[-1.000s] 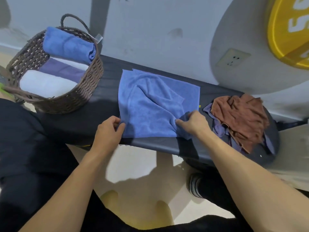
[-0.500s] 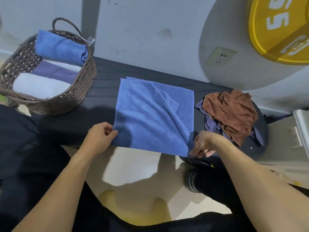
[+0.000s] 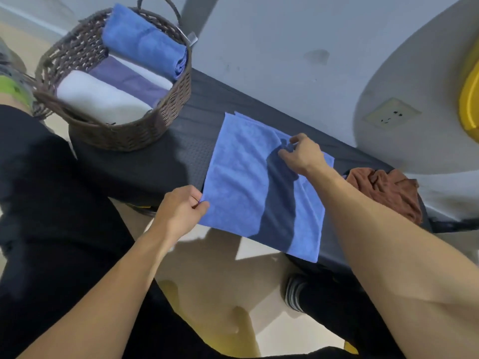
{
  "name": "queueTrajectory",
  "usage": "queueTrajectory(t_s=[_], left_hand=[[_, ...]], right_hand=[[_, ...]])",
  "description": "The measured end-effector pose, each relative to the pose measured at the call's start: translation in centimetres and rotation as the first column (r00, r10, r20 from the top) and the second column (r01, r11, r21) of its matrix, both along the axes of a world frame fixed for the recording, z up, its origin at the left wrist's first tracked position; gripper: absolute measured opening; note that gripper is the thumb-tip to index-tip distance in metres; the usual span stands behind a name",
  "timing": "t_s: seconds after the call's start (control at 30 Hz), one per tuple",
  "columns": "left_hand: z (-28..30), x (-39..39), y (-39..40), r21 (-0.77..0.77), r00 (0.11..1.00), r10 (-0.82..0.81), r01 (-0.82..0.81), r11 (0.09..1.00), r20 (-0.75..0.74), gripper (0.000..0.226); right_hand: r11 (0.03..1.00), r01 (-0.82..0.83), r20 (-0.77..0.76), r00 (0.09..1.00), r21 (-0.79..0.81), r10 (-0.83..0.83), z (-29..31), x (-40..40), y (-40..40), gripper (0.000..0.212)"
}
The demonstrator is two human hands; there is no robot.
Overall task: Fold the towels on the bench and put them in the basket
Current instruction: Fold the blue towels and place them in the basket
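A blue towel [image 3: 241, 182] lies spread on the black bench [image 3: 166, 161], its near edge hanging over the bench's front. My left hand [image 3: 181, 211] pinches the towel's near left corner. My right hand [image 3: 300, 154] pinches a fold of the towel near its far right part. A crumpled brown towel [image 3: 386, 193] lies at the bench's right end. The brown wicker basket [image 3: 134, 130] stands on the bench's left end and holds a blue roll [image 3: 145, 45], a purple towel [image 3: 129, 79] and a white roll [image 3: 98, 97].
A grey wall with a socket [image 3: 391, 116] runs behind the bench. A yellow object [image 3: 470, 99] shows at the right edge. My dark-trousered legs are at the left and below, and a striped sock [image 3: 294, 291] shows under the bench.
My right hand left the towel's near right corner and moved up to its far right part. The towel now lies flatter. The view has tilted and shifted right.
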State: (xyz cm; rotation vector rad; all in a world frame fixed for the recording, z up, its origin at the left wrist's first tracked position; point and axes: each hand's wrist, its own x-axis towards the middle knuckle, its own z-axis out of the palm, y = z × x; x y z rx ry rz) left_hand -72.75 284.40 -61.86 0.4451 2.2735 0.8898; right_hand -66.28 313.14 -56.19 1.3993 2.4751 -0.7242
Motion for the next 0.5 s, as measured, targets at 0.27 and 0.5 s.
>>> queueTrajectory(t_s=[0.27, 0.5], left_hand=[[0.4, -1.1, 0.8, -0.008, 1.000, -0.008, 0.008, 1.000, 0.030, 0.012], [0.7, -2.4, 0.0, -0.059, 0.986, -0.062, 0.071, 0.996, 0.153, 0.016]], right_hand=[[0.982, -0.182, -0.122, 0.975, 0.055, 0.188, -2.8, -6.3, -0.7, 0.044], [0.992, -0.115, 0.031, 0.993, 0.051, 0.114, -3.0, -8.4, 2.6, 0.028]])
